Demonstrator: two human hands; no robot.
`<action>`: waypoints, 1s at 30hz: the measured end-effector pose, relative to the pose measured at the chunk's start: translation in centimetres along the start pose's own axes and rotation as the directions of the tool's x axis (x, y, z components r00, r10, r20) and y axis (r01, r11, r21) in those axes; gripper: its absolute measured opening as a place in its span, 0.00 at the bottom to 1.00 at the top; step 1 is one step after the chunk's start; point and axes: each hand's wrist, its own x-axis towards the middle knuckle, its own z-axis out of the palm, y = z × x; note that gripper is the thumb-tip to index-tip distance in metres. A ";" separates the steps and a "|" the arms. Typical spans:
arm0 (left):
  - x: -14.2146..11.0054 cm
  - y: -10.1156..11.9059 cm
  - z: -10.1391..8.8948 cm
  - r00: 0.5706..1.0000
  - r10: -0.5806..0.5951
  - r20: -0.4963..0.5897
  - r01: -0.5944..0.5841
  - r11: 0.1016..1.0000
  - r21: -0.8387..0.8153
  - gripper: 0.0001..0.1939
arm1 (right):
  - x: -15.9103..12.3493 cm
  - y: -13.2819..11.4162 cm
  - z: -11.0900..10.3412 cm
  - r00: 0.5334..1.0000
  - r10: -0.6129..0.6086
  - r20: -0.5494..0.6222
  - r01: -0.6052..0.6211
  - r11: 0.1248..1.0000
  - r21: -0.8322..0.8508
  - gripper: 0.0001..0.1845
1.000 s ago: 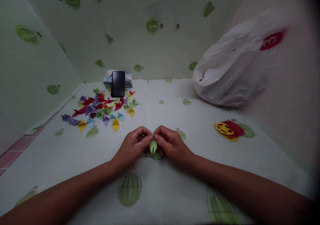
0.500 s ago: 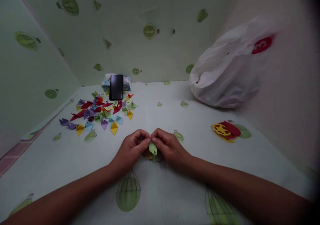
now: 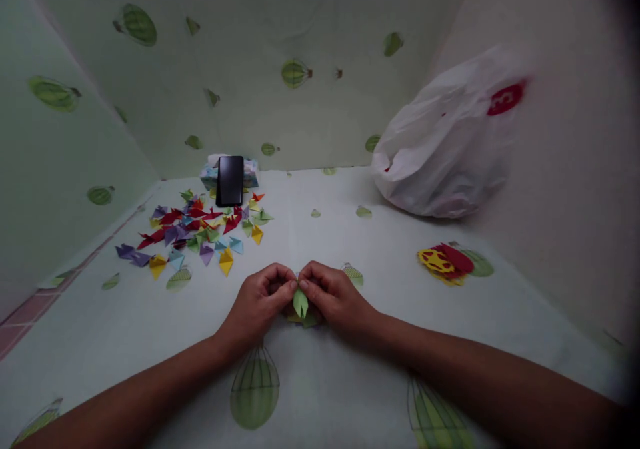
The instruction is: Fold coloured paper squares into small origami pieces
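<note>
A small piece of folded light green paper (image 3: 301, 303) is pinched between both hands, low in the middle of the head view. My left hand (image 3: 262, 300) is closed, its thumb and forefinger on the paper's upper left edge. Opposite it, my right hand (image 3: 336, 298) grips the upper right edge in the same way. The paper's lower end shows a split, and its top is hidden by the fingertips. Below the hands lie some paper pieces (image 3: 311, 318), yellow and green, partly covered.
Many-coloured folded paper pieces (image 3: 206, 234) are heaped at the back left. Behind them a black phone (image 3: 230, 181) leans on a tissue box (image 3: 251, 173). A white plastic bag (image 3: 440, 149) stands at the back right, with red and yellow paper cut-outs (image 3: 440, 263) in front.
The whole view has shifted slightly. Both hands stay together on the green paper, which now hangs a little straighter, with more of its lower split end showing.
</note>
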 end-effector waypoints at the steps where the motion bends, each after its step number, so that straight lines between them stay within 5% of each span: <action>1: 0.0 0.0 0.0 1.000 0.006 0.002 -0.006 1.000 0.014 0.11 | 0.0 0.0 0.0 1.000 0.000 -0.003 0.000 1.000 -0.010 0.08; 8: -0.1 0.0 0.0 0.999 0.039 -0.023 -0.037 0.996 0.077 0.10 | 0.0 -0.1 0.0 1.000 -0.006 0.012 0.006 1.000 0.008 0.08; 23: -0.1 -0.3 0.0 0.998 0.001 0.058 0.003 0.998 -0.061 0.13 | 0.1 0.2 0.1 0.999 0.024 -0.047 -0.024 1.000 -0.013 0.07; 30: 0.0 -0.4 -0.1 1.000 -0.009 -0.006 0.009 1.000 0.018 0.12 | 0.0 0.4 0.1 0.999 0.036 0.007 -0.036 0.996 0.081 0.07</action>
